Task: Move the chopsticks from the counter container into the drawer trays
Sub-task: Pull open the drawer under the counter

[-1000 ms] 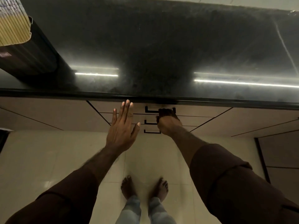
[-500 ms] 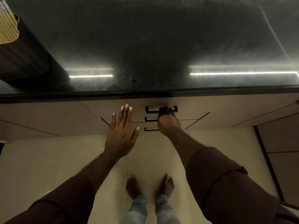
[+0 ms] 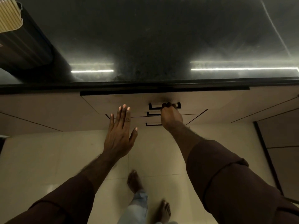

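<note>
A: Head view, step?
B: Opening the top drawer. Right hand curls round its handle; left hand flat, holding nothing.
A: Chopsticks?
B: In the container, counter far left. Next, I'd guess: pull straight out.

Single head-worn view, wide-angle, pitched steeply down over the black countertop edge onto the drawer fronts, floor tiles and bare feet. Arms close below lens.
</note>
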A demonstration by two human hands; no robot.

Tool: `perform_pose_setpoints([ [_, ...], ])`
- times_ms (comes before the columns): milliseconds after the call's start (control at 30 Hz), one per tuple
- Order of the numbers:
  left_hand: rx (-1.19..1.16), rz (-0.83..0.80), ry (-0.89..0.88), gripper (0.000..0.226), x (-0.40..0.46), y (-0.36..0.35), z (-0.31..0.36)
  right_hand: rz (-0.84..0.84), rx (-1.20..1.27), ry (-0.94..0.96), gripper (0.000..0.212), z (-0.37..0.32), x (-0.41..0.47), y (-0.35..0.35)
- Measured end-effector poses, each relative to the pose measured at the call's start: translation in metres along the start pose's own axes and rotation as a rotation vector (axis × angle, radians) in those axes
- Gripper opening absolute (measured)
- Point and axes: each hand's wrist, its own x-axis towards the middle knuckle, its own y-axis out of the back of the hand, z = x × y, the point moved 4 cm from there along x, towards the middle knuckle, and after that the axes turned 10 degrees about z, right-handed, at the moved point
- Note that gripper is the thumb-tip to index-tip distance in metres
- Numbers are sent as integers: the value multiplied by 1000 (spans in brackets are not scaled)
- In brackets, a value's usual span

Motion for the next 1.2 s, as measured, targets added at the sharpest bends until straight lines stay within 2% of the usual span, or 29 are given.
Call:
perform_pose_setpoints([
  [167,27,-10,58,78,-7,-3,8,36,10,-30,35,5,-25,-1],
  [367,54,-29,130,77,-36,2,20,47,53,-44,42,9,-86,-17],
  [667,88,72,215,78,-112,20,43,48,84,-35,47,12,-149,-31],
  [867,80,141,253,77,-149,35,68,40,97,4,44,16,-200,-41],
  [1033,107,108,248,77,-180,43,82,9,99,-5,39,19,-240,-46],
  [1200,113,61,243,77,-206,50,85,-17,92,-18,45,18,-273,-53],
])
